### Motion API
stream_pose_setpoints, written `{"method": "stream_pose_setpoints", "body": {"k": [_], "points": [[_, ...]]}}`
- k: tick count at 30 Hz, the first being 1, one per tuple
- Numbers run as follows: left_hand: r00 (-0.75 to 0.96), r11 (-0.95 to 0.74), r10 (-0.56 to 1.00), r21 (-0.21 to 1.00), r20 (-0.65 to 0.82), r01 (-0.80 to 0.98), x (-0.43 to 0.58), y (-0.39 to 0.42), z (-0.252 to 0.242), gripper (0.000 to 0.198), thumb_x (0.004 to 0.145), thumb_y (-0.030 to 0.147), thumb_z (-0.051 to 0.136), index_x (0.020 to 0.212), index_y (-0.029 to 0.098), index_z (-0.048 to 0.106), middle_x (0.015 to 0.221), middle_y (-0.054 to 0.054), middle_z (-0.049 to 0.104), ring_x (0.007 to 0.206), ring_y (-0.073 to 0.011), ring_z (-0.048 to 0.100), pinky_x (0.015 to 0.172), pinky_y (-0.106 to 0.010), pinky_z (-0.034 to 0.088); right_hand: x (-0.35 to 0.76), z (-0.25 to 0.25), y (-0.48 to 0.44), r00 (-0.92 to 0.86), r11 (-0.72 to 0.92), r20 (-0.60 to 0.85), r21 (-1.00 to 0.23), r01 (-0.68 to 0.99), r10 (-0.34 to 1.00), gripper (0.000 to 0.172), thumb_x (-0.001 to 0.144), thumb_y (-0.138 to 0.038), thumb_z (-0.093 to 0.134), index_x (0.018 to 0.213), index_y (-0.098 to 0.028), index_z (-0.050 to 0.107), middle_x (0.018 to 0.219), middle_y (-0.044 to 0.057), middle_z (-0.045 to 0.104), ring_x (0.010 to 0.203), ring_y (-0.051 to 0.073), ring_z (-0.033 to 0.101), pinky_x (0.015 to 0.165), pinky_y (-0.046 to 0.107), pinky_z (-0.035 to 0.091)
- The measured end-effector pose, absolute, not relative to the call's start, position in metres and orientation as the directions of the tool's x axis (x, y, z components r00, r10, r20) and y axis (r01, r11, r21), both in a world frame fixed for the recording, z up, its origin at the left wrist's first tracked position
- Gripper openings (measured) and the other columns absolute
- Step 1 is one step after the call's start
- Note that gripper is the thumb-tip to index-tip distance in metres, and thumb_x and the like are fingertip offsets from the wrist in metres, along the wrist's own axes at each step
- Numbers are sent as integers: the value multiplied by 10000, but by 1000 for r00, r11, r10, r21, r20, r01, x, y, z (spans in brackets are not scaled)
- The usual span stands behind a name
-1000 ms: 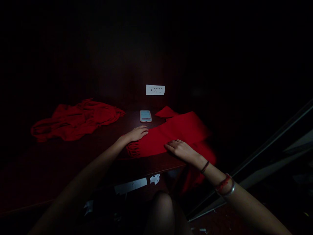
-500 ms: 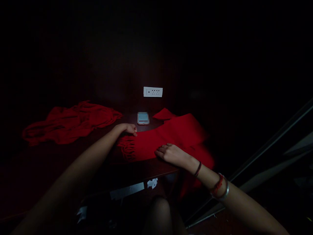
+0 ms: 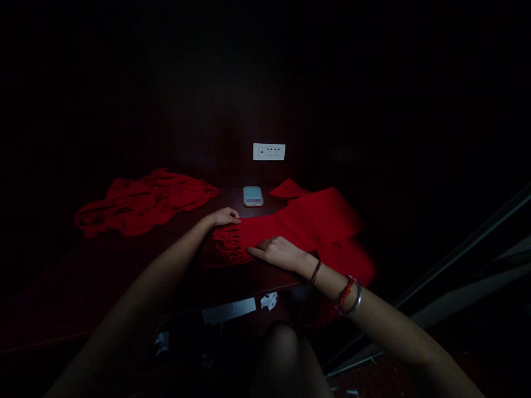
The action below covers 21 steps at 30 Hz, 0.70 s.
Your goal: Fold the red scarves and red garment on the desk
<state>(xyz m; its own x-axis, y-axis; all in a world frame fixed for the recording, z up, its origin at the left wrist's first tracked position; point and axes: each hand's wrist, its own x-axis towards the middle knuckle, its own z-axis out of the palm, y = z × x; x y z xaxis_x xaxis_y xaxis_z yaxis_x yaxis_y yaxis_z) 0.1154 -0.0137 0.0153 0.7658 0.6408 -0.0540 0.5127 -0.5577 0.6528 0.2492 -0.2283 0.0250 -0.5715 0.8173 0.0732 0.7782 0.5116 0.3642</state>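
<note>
A red fringed scarf [image 3: 290, 221] lies partly folded on the dark table, its tasselled end [image 3: 232, 246] toward the left. At the far corner of that end, my left hand [image 3: 227, 216] is closed in a pinch on the scarf's edge. My right hand [image 3: 280, 253] rests palm down over the near edge, close to the fringe. Its thumb points left, apart from the other fingers, which are partly hidden. On the right, more of the scarf spreads out and hangs off the table's edge into shadow.
A second red fringed cloth [image 3: 145, 204] lies crumpled at the left. Behind the scarf lies a phone [image 3: 253, 196] with a lit screen, below a white wall socket [image 3: 269, 152]. White paper scraps [image 3: 269, 300] show under the table edge, above my knee [image 3: 282, 342].
My right hand has slid left along the scarf's near edge toward the fringe, and its thumb has spread out. My left hand keeps its pinch at the corner. The view has shifted slightly.
</note>
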Motion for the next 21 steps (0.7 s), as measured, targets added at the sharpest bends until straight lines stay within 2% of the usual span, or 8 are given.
{"method": "stream_pose_setpoints", "body": {"k": [3,6,8,12,16,21], "points": [[751,-541,659,661,-51,519,112,-16,16,214,498,362,569,561,158,575,541,35,535,558,-112,442,525,-193,320,252,21,-227,-480,430,159,269,862,863,359,829,-148,330,1180,-224,321,815,41,551,707,126,518,591,231,371],[743,-522,668,678,-52,517,108,-20,20,238,506,386,569,561,154,570,535,32,528,541,-108,436,519,-196,323,258,18,-228,-383,364,270,120,924,883,324,837,-160,314,1154,-218,352,905,45,530,760,119,501,637,225,380],[741,-503,668,700,-58,508,107,-23,23,267,523,416,556,570,153,562,527,31,517,523,-102,429,509,-197,325,264,17,-228,-391,389,303,69,918,869,299,843,-149,294,1121,-205,387,975,52,509,812,111,490,675,218,382],[773,-445,617,747,-144,494,107,-23,28,303,537,458,544,565,157,546,505,37,491,488,-94,409,487,-202,316,270,17,-229,-512,481,260,176,859,819,237,843,-164,312,998,-202,487,1079,50,469,944,127,448,754,235,371],[802,-483,568,714,-184,507,113,-19,28,297,504,450,580,550,160,536,497,46,483,502,-91,404,494,-196,303,263,15,-230,-530,459,197,314,831,825,197,838,-186,336,944,-173,502,925,51,519,847,138,478,738,269,375],[801,-509,565,680,-197,527,121,-20,27,296,479,436,607,539,157,528,457,62,458,477,-81,381,477,-191,291,248,13,-226,-498,382,248,396,835,831,221,842,-153,297,987,-171,462,834,59,521,784,157,480,683,296,375]]}}
